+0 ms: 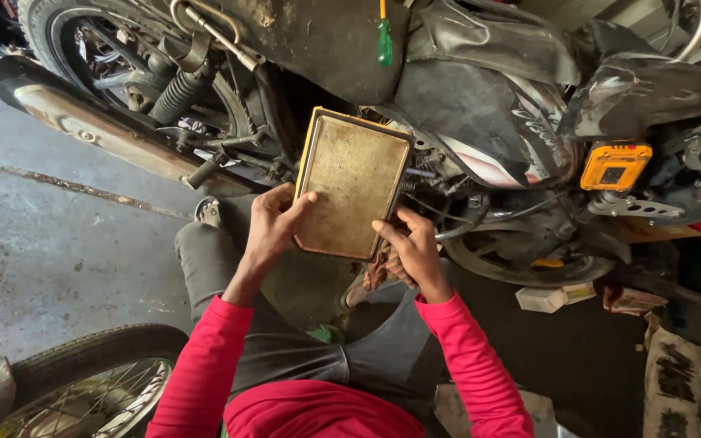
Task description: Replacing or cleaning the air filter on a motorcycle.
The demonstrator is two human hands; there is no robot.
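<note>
While both hands hold it, a flat dirty panel (354, 183) sits in the middle of the frame, just in front of the motorbike (480, 105). It is a rectangle with round corners. Its face is dusty tan and looks rough, and a thin yellow rim runs round the edge. It tilts a little, with its top toward the bike.

The left hand (272, 229) grips the lower left edge of the panel. Its thumb lies on the dusty face and its fingers curl round behind. The right hand (412, 247) grips the lower right corner, thumb on the front too. Both grips are closed on the panel. A rag (376, 272) with a reddish pattern peeks out under the right hand; I cannot tell if that hand holds it.

Both arms wear bright red sleeves (204, 365). Grey trousers (285, 341) cover the bent knees near the bottom of the frame.

The bike fills the top of the frame. Its side is dark, shiny and smeared with dirt. A black coil spring (178, 93) stands at the upper left, above a long dull metal pipe (99, 130). A green screwdriver handle (384, 42) sticks up at the top middle. A yellow box (615, 165) sits on the right. A spoked wheel (83, 381) with a black tyre shows at the lower left, on the grey concrete floor (50, 243).
</note>
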